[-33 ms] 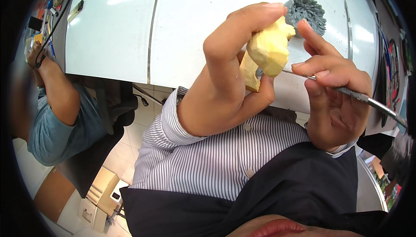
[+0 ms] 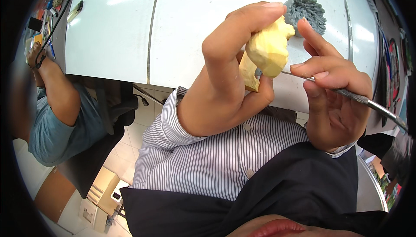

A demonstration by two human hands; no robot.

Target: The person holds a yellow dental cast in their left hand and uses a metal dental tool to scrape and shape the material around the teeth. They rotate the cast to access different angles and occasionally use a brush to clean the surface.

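My left hand (image 2: 229,63) holds an uneven yellow piece (image 2: 269,53) that looks like a plaster dental cast, fingers and thumb wrapped around its edges. Part of it is hidden behind the fingers. To its right, my right hand (image 2: 340,85) grips a slim metal dental carver (image 2: 362,99) with a knurled handle, in a pen-like hold. The carver's thin end points left and reaches the lower edge of the yellow piece; whether it touches I cannot tell. Behind the hands, a round grey object (image 2: 307,14) with a rough, ridged top sits on the table.
The white table (image 2: 112,33) has a dark seam. A scalpel-like metal tool (image 2: 349,29) lies at right, a small yellowish cutter (image 2: 75,11) at far left. On the left a seated person (image 2: 65,115) in a teal shirt works nearby. Tools line the right side.
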